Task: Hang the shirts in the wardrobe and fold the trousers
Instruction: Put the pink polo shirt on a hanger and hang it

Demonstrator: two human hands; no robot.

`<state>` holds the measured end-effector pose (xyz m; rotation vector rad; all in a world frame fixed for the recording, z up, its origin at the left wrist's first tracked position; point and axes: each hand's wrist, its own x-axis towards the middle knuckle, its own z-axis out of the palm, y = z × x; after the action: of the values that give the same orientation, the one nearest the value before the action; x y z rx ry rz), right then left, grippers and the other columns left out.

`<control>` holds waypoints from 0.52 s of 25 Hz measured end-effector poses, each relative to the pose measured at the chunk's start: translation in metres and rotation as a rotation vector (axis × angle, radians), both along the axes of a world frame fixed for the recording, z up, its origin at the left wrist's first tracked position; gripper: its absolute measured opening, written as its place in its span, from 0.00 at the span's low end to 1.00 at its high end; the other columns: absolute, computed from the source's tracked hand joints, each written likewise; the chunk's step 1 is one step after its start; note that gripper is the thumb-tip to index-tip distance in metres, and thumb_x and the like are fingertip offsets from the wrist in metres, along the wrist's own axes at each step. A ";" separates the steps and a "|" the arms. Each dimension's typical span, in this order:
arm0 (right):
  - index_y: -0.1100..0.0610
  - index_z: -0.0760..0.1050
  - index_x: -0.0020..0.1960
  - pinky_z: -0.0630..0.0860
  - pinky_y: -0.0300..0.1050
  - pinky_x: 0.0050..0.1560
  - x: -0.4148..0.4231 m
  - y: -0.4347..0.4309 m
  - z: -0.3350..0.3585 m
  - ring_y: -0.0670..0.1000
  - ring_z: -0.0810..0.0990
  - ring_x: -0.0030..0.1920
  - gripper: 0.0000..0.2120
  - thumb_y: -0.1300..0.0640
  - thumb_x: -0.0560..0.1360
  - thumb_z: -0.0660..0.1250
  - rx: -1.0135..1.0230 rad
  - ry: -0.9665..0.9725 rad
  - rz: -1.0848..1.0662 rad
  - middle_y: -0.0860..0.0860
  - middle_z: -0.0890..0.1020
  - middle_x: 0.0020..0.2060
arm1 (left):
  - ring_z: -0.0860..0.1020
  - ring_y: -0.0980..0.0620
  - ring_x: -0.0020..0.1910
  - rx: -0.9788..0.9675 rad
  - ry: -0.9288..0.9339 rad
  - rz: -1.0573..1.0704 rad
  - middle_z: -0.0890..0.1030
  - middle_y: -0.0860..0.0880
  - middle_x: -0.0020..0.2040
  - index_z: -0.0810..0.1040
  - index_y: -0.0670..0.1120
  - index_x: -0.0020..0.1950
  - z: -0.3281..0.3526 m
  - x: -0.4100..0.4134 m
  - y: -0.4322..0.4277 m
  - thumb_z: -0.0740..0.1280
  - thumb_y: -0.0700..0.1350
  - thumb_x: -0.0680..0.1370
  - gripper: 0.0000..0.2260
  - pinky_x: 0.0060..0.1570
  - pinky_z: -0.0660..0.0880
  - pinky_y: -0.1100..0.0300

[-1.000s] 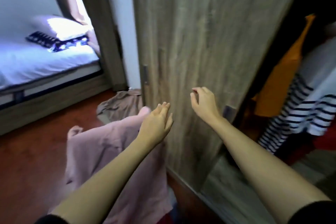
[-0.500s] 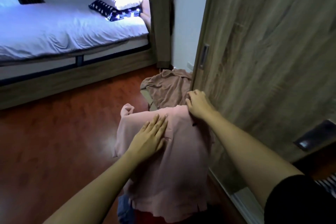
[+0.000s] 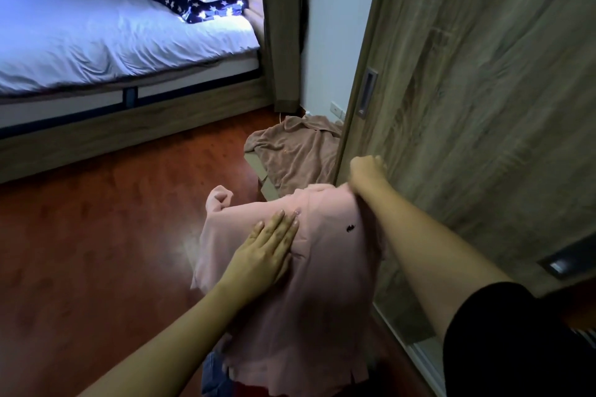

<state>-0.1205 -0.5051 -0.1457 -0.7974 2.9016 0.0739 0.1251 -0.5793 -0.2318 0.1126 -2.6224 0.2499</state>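
A pink polo shirt with a small dark chest logo is spread over a low pile in front of me. My left hand lies flat on its chest, fingers straight. My right hand grips the shirt's top right edge near the collar, close to the wardrobe's wooden sliding door. A bit of blue denim and something red peek out from under the shirt's hem. The wardrobe's inside is out of view.
A brown garment lies over a cardboard box on the floor by the door's edge. A bed with white bedding and pillows stands at the back left. Red-brown wooden floor stretches to my left.
My view swung from the open wardrobe down and left to the pink shirt. My left hand came down flat on it, and my right hand took hold of its top edge.
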 end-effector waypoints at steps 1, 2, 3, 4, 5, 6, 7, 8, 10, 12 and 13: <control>0.61 0.73 0.62 0.63 0.52 0.67 0.000 0.002 0.001 0.62 0.68 0.65 0.15 0.58 0.78 0.57 -0.081 0.087 0.035 0.60 0.74 0.62 | 0.71 0.43 0.67 -0.005 0.009 -0.003 0.73 0.43 0.67 0.73 0.39 0.67 -0.001 -0.001 0.001 0.58 0.46 0.75 0.22 0.66 0.61 0.49; 0.61 0.73 0.61 0.61 0.54 0.68 0.001 0.005 0.001 0.62 0.68 0.64 0.14 0.58 0.79 0.55 -0.183 0.152 0.055 0.60 0.74 0.61 | 0.71 0.43 0.67 -0.014 0.013 -0.003 0.73 0.43 0.67 0.73 0.39 0.67 -0.002 0.000 0.001 0.58 0.46 0.75 0.22 0.66 0.61 0.50; 0.62 0.72 0.60 0.59 0.55 0.68 0.004 0.008 0.005 0.62 0.69 0.63 0.14 0.57 0.80 0.54 -0.312 0.192 0.064 0.61 0.74 0.60 | 0.71 0.43 0.67 -0.023 0.019 -0.002 0.73 0.43 0.67 0.73 0.39 0.66 -0.002 0.000 0.002 0.58 0.46 0.75 0.22 0.66 0.61 0.49; 0.62 0.71 0.58 0.58 0.55 0.67 0.006 0.012 0.012 0.62 0.71 0.61 0.13 0.57 0.81 0.52 -0.442 0.190 0.075 0.62 0.75 0.58 | 0.72 0.43 0.66 -0.023 0.028 -0.003 0.74 0.43 0.67 0.74 0.39 0.66 0.000 0.000 0.004 0.59 0.46 0.75 0.22 0.65 0.62 0.49; 0.63 0.70 0.56 0.60 0.54 0.65 0.007 0.018 0.020 0.62 0.73 0.58 0.13 0.57 0.81 0.51 -0.582 0.125 0.093 0.63 0.76 0.55 | 0.73 0.43 0.65 -0.015 0.041 -0.004 0.75 0.43 0.66 0.75 0.40 0.65 0.001 0.000 0.005 0.59 0.46 0.75 0.21 0.64 0.63 0.50; 0.62 0.70 0.53 0.63 0.52 0.62 0.010 0.025 0.027 0.61 0.75 0.54 0.12 0.57 0.81 0.51 -0.703 -0.002 0.117 0.62 0.78 0.51 | 0.74 0.44 0.64 -0.001 0.061 -0.004 0.76 0.43 0.65 0.76 0.40 0.65 0.004 0.000 0.005 0.60 0.47 0.75 0.20 0.62 0.65 0.50; 0.61 0.69 0.50 0.67 0.51 0.56 0.016 0.032 0.036 0.58 0.76 0.49 0.11 0.55 0.81 0.52 -0.790 -0.153 0.148 0.61 0.78 0.47 | 0.76 0.45 0.63 0.016 0.081 0.001 0.77 0.44 0.64 0.77 0.41 0.64 0.008 -0.001 0.005 0.60 0.47 0.75 0.20 0.60 0.67 0.52; 0.58 0.69 0.47 0.69 0.49 0.51 0.021 0.040 0.045 0.55 0.75 0.45 0.12 0.50 0.80 0.55 -0.808 -0.288 0.190 0.58 0.78 0.43 | 0.77 0.45 0.61 0.025 0.099 0.009 0.79 0.45 0.62 0.78 0.42 0.62 0.011 -0.002 0.005 0.60 0.47 0.75 0.19 0.57 0.67 0.53; 0.55 0.69 0.48 0.70 0.45 0.45 0.025 0.055 0.061 0.50 0.73 0.42 0.16 0.43 0.73 0.66 -0.614 -0.439 0.232 0.50 0.76 0.42 | 0.78 0.45 0.58 0.020 0.108 0.017 0.79 0.46 0.61 0.79 0.43 0.61 0.015 -0.004 0.006 0.60 0.47 0.73 0.19 0.54 0.67 0.53; 0.57 0.73 0.49 0.70 0.43 0.40 0.029 0.065 0.072 0.49 0.74 0.41 0.20 0.45 0.67 0.74 -0.274 -0.454 0.210 0.50 0.75 0.41 | 0.78 0.45 0.59 -0.006 0.066 0.030 0.78 0.45 0.62 0.78 0.43 0.62 0.012 -0.003 0.009 0.59 0.47 0.71 0.22 0.55 0.66 0.52; 0.59 0.74 0.46 0.69 0.43 0.36 0.031 0.068 0.076 0.51 0.74 0.39 0.17 0.47 0.67 0.73 -0.172 -0.446 0.207 0.51 0.75 0.39 | 0.77 0.44 0.61 -0.016 0.027 0.041 0.77 0.44 0.64 0.77 0.42 0.64 0.010 -0.001 0.011 0.59 0.47 0.71 0.23 0.57 0.66 0.52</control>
<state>-0.0891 -0.4376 -0.0699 -0.9925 2.4230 -0.2980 0.1242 -0.5685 -0.2223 0.1632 -2.5926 0.2822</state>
